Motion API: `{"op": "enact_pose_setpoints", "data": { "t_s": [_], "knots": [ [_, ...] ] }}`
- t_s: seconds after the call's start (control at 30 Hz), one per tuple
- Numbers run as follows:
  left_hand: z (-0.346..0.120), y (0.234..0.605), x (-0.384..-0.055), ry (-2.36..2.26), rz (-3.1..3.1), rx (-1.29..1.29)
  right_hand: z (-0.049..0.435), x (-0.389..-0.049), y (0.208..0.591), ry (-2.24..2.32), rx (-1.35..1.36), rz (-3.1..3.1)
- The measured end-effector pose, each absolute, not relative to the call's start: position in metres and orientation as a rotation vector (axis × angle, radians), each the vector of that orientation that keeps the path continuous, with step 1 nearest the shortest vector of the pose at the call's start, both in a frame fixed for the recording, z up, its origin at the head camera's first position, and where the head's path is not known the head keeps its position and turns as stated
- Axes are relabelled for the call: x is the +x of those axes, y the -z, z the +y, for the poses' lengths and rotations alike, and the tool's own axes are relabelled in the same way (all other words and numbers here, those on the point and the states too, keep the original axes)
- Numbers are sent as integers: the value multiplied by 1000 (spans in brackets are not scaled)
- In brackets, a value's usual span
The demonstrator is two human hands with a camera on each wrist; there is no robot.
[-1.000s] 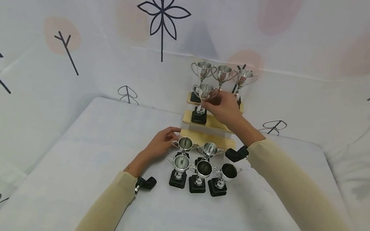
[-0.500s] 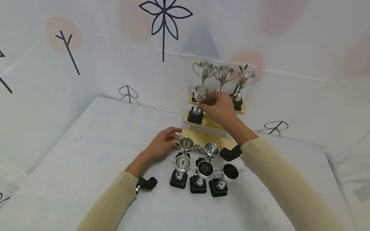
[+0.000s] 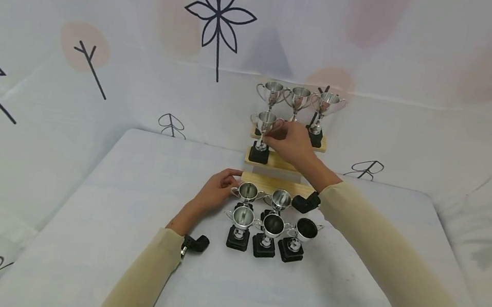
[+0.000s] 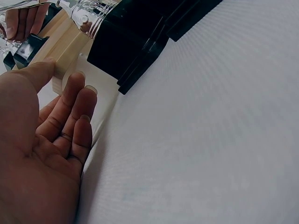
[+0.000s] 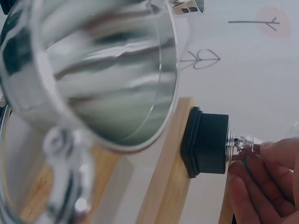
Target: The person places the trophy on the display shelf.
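Note:
My right hand (image 3: 292, 140) pinches the stem of a small silver trophy cup (image 3: 266, 121) between thumb and fingers. In the right wrist view its black base (image 5: 210, 142) stands on a wooden step. In the head view that is the left end of the middle step (image 3: 280, 163) of a stepped wooden stand. My left hand (image 3: 215, 189) grips the left end of the lowest step (image 3: 279, 185). The left wrist view has the thumb (image 4: 41, 73) on top of the board (image 4: 70, 44) and the fingers curled below.
Three more trophies, one of them a silver cup (image 3: 300, 97), stand on the top step. Several trophies, among them a dark-bowled cup (image 3: 273, 224), stand in two rows on the white tablecloth (image 3: 246, 293) in front of the stand. A patterned cloth wall (image 3: 137, 56) rises behind.
My right hand has shifted the trophy slightly left along the middle step, to its left end. Over the last half second it has barely moved. The left hand has stayed put.

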State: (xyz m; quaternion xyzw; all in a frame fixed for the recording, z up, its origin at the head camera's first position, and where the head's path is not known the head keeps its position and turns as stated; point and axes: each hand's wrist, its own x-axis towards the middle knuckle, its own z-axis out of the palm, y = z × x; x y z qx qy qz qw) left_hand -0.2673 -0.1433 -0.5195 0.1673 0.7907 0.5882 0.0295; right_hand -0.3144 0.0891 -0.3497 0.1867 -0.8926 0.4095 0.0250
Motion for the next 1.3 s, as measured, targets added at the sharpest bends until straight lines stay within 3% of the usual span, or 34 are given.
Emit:
{"op": "enact_pose_setpoints", "data": {
  "t_s": [0.5,0.87,1.3],
  "knots": [
    [-140,499,-254,-1795,2453,525,112,-304,344,-1271,628,-2734],
    [-142,518,-264,-1804,2465,539,151,-272,337,-1529,558,-2620],
    [-144,517,-264,-1772,2478,518,209,-221,397,-1668,624,-2240]
  ]
}}
